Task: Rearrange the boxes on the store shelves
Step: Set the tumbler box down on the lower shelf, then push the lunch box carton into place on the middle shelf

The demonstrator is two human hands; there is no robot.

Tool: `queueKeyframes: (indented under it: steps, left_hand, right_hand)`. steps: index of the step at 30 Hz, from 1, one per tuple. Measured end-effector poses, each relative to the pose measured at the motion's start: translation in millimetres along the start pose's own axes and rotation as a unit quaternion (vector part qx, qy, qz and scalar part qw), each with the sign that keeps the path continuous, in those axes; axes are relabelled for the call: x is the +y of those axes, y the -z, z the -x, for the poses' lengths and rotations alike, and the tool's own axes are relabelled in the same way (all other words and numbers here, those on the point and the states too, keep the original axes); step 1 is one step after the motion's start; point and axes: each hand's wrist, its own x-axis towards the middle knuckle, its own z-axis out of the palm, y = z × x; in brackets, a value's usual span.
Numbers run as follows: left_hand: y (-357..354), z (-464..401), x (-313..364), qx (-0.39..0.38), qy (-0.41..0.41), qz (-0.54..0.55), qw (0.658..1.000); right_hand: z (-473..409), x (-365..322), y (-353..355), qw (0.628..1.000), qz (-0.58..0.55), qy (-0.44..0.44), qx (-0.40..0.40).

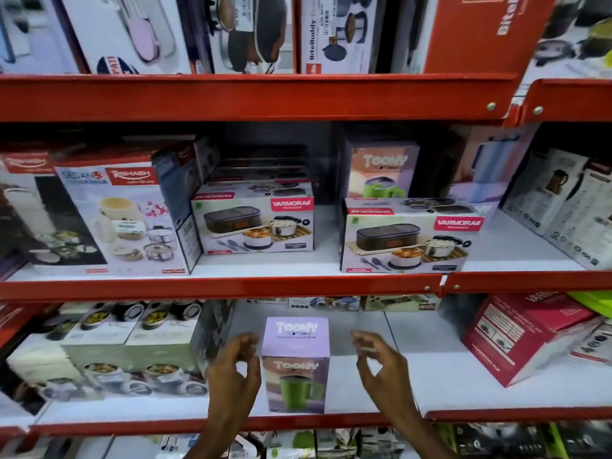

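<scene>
A lilac Toomy mug box (295,362) with a green mug printed on its front stands upright on the lower white shelf (447,382), near the front edge. My left hand (233,372) hovers just left of it, fingers curled and apart, holding nothing. My right hand (381,366) is off to the right of the box, a clear gap between them, fingers also spread. A second Toomy box (381,170) stands at the back of the middle shelf behind a Varmora lunch box carton (409,236). Another Varmora carton (255,220) sits further left.
Red shelf rails (231,288) edge every level. A large Rishabh carton (122,217) fills the middle shelf's left. Pale green casserole boxes (132,356) crowd the lower shelf's left, and a tilted red Varmora box (516,339) lies at its right. Bare white shelf flanks the mug box.
</scene>
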Motion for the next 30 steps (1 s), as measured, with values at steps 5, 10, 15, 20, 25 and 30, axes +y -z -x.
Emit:
queueKeyframes:
  steps: [5, 10, 15, 20, 25, 30]
  left_hand:
    - [-19.1, -46.4, 122.3, 0.019, -0.118, 0.102, 0.988]
    - [-66.6, -90.7, 182.8, -0.137, -0.077, 0.063, 0.985]
    - [-95.3, -106.5, 197.9, -0.187, 0.000, 0.108, 0.976]
    - [-79.6, -104.5, 195.9, -0.141, -0.046, 0.155, 0.977]
    - [-29.6, -108.3, 188.2, -0.067, -0.083, 0.173, 0.979]
    - [30.3, -114.5, 150.4, -0.010, -0.051, 0.155, 0.986]
  right_hand:
    - [-61.9, -55.7, 63.4, 0.948, -0.067, 0.059, 0.306]
    - [-121.0, -53.9, 123.9, 0.935, -0.040, -0.051, 0.347]
    - [-151.3, -41.1, 156.9, 0.960, -0.115, -0.175, 0.184]
    - [-142.3, -56.1, 158.9, 0.973, -0.052, -0.091, 0.206]
    - [-132.8, -98.7, 132.4, 0.976, -0.075, -0.012, 0.204]
    - [-120.4, -131.6, 76.0, 0.983, -0.097, 0.017, 0.155]
